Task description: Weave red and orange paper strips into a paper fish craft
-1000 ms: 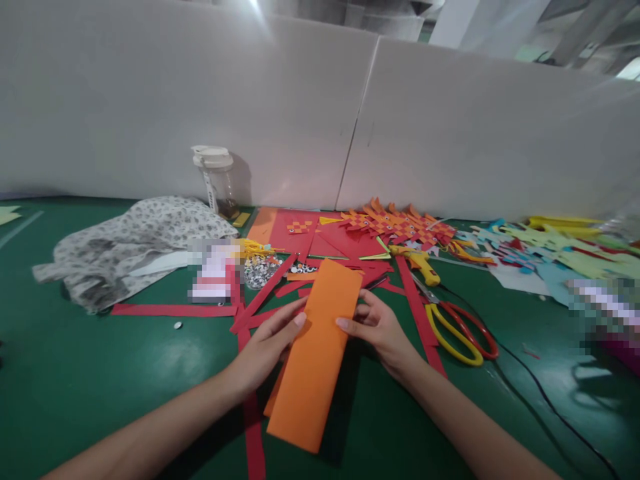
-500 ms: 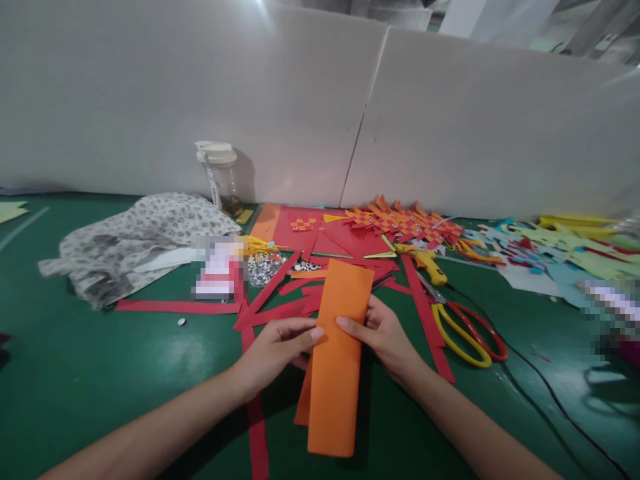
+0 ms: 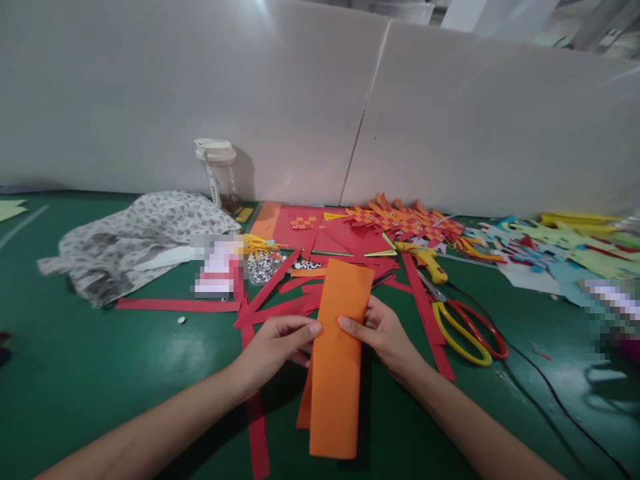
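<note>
An orange folded paper (image 3: pixel 337 387) hangs upright between my two hands, above the green table. My left hand (image 3: pixel 273 350) pinches its left edge, thumb in front and fingers behind. On the right edge my right hand (image 3: pixel 385 333) grips it the same way, its thumb lying on the front face. A second orange flap (image 3: pixel 304 403) shows behind the lower left side. Red paper strips (image 3: pixel 280 310) lie beyond and beside my hands. Scissors (image 3: pixel 463 327) with red and yellow handles rest to the right of my right hand.
A yellow glue gun (image 3: pixel 425 260) with a black cord lies at right centre. Behind are woven red-orange pieces (image 3: pixel 405 223), googly eyes (image 3: pixel 265 267), a patterned cloth (image 3: pixel 150 233) and a lidded bottle (image 3: pixel 220 175). Coloured paper scraps (image 3: pixel 565 247) cover the right back by the wall.
The orange paper and both hands have barely shifted. My left thumb sits slightly higher and nearer the paper's left edge, and less of the rear flap shows.
</note>
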The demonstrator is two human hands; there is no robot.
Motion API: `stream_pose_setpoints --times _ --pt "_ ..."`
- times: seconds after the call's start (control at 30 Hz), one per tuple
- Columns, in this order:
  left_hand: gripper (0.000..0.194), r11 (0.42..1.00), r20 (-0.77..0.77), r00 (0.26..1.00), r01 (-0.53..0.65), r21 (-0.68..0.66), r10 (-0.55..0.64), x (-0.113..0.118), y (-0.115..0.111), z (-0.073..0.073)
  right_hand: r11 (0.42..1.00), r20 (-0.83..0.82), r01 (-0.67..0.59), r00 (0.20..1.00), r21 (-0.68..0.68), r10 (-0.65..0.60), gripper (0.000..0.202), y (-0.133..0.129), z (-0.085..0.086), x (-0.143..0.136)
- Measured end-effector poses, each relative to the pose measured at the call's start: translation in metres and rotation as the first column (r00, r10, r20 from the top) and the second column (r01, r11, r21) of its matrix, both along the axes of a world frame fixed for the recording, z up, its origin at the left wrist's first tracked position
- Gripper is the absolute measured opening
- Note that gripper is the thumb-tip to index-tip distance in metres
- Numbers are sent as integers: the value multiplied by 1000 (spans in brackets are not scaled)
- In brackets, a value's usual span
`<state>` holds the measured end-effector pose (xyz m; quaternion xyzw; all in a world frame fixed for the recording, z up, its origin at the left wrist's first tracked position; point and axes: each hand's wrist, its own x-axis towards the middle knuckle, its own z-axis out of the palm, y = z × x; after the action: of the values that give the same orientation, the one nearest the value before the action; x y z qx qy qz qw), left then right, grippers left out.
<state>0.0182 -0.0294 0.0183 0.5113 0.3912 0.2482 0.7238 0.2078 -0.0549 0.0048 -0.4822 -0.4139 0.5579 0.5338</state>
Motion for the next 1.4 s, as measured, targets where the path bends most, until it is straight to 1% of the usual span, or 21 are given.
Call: stream_pose_setpoints --times 0.27,0.5,0.57,0.63,0.73,0.87,0.93,1.03,1.17,1.23,1.33,1.4 --pt "27 999 -36 999 -20 36 21 1 0 0 1000 -25 -28 999 -1 28 45 0 -1 0" --pt "25 997 -29 999 -26 73 28 2 0 1 1000 4 -4 1000 -1 4 47 -1 1 -1" --pt "26 996 -25 999 -38 82 40 2 0 0 1000 -2 -21 1000 -4 21 49 -1 3 -1" --pt "26 993 -14 998 -63 99 65 2 2 0 997 -21 -70 997 -14 70 50 -1 4 -2" --pt "27 984 -32 996 -78 158 84 1 3 1 994 -33 -99 995 -49 97 50 -1 4 -2" --pt "30 960 -118 990 -48 277 84 -1 4 2 996 -10 -50 999 -70 49 53 0 4 -1" --pt "31 946 -133 987 -44 321 91 -2 4 2 997 11 -34 999 -68 35 53 1 4 -1" --pt "30 937 -123 988 -48 345 96 -2 5 2 998 25 -6 1000 -64 8 50 3 3 0" --pt "28 931 -124 987 -53 360 104 -2 6 1 997 0 -8 1000 -70 8 49 3 2 0" --pt "27 922 -122 984 -74 380 129 -2 6 1 998 20 -36 999 -59 37 47 3 1 1" --pt "26 913 -121 981 -91 397 150 -2 7 0 994 89 -97 991 -43 101 38 3 0 2" --pt "26 913 -118 982 -90 397 148 -3 7 0 995 107 -97 989 -37 101 36 2 1 3"
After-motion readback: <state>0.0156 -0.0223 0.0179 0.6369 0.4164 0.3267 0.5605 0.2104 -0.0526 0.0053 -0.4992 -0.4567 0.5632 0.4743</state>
